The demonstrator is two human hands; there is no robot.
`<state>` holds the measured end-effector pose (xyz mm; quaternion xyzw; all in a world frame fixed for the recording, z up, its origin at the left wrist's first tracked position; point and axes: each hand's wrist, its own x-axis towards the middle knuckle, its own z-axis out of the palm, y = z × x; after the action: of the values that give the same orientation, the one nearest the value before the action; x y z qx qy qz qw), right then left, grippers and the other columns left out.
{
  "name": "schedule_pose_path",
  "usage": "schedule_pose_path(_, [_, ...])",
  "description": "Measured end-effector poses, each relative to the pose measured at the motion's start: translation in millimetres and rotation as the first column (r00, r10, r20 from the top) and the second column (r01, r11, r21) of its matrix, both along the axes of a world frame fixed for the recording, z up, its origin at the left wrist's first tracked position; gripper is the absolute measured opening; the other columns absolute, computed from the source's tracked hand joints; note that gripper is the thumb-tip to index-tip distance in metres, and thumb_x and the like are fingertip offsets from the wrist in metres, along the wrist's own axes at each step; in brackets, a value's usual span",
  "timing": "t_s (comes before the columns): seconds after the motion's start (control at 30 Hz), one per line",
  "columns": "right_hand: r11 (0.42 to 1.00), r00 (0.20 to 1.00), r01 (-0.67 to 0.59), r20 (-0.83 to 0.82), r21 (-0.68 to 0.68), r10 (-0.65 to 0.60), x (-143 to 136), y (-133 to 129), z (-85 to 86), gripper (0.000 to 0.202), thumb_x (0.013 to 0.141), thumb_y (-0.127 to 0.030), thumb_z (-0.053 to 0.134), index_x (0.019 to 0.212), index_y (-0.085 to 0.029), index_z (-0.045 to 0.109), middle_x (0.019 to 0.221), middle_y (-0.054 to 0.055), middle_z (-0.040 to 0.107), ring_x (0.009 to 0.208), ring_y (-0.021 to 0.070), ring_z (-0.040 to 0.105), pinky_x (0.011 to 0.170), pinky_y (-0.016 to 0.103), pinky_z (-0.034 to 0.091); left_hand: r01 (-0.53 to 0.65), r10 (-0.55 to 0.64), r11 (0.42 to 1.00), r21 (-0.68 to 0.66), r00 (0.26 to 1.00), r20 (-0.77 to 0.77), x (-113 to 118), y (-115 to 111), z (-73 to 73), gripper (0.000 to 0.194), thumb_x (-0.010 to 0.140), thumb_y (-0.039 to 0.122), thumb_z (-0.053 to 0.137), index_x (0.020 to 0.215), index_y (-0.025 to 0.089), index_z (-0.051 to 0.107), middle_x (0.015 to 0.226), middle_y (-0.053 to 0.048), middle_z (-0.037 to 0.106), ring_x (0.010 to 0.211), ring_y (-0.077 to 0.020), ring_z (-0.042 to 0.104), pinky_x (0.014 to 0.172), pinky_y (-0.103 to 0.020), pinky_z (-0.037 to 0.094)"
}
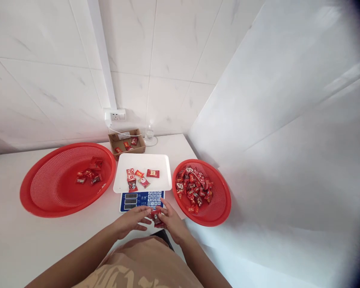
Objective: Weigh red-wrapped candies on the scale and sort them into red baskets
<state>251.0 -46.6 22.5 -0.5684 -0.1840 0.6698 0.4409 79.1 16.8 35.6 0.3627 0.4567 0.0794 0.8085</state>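
Near the front of the scale, my right hand is closed on a red candy packet. My left hand is beside it, fingers apart, with its fingertips close to the packet; whether they touch it is hard to tell. Several red wrapped candies lie on the white tray of the scale. Its blue keypad panel faces me, just beyond my hands. To the right, a red basket holds many red candies. A larger red basket on the left holds several candies at its right side.
Behind the tray stands a small cardboard box with several red packets. A clear glass object and a white cable are beside it. A socket is on the tiled wall. A pale panel rises at the right.
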Motion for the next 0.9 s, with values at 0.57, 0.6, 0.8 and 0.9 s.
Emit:
schedule_pose_path(0.57, [0.997, 0.896, 0.069, 0.438, 0.021, -0.071, 63.7, 19.6, -13.9, 0.053, 0.075, -0.034, 0.057, 0.126, -0.023, 0.048, 0.132, 0.011, 0.048, 0.095, 0.0184, 0.061, 0.076, 0.032, 0.05, -0.379, 0.405, 0.881, -0.283, 0.914, 0.035, 2.3, 14.5, -10.3, 0.006, 0.077, 0.015, 0.063, 0.082, 0.017, 0.061, 0.085, -0.007, 0.071, 0.079, -0.0171, 0.067, 0.081, -0.033, 0.052])
schedule_pose_path(0.6, [0.994, 0.864, 0.109, 0.493, 0.01, -0.1, 78.1, 23.0, -19.2, 0.049, 0.076, -0.034, 0.055, 0.123, -0.023, 0.051, 0.13, 0.01, 0.051, 0.102, 0.0193, 0.058, 0.081, 0.033, 0.049, -0.404, 0.43, 0.868, -0.289, 0.902, 0.029, 0.3, 17.6, -11.2, 0.007, 0.078, 0.014, 0.061, 0.084, 0.017, 0.062, 0.085, -0.007, 0.071, 0.08, -0.0177, 0.068, 0.08, -0.034, 0.053])
schedule_pose_path(0.8, [0.981, 0.544, -0.194, 0.831, -0.013, 0.119, 123.5, 52.5, -53.0, 0.051, 0.078, -0.019, 0.049, 0.129, -0.019, 0.048, 0.138, 0.008, 0.045, 0.129, 0.02, 0.038, 0.107, 0.036, 0.027, -0.464, 0.477, 0.831, -0.306, 0.878, -0.037, -3.9, 22.8, -14.7, 0.007, 0.081, 0.015, 0.058, 0.085, 0.015, 0.063, 0.081, -0.008, 0.07, 0.073, -0.0172, 0.068, 0.073, -0.032, 0.057])
schedule_pose_path(0.9, [0.925, 0.354, -0.362, 0.901, -0.116, 0.252, 122.3, 67.7, -66.6, 0.059, 0.077, -0.016, 0.051, 0.135, -0.019, 0.041, 0.145, 0.009, 0.035, 0.135, 0.0217, 0.027, 0.11, 0.036, 0.021, -0.466, 0.471, 0.827, -0.315, 0.879, -0.065, 0.9, 21.0, -13.4, 0.007, 0.081, 0.014, 0.058, 0.085, 0.015, 0.062, 0.083, -0.009, 0.07, 0.074, -0.0176, 0.069, 0.072, -0.032, 0.057])
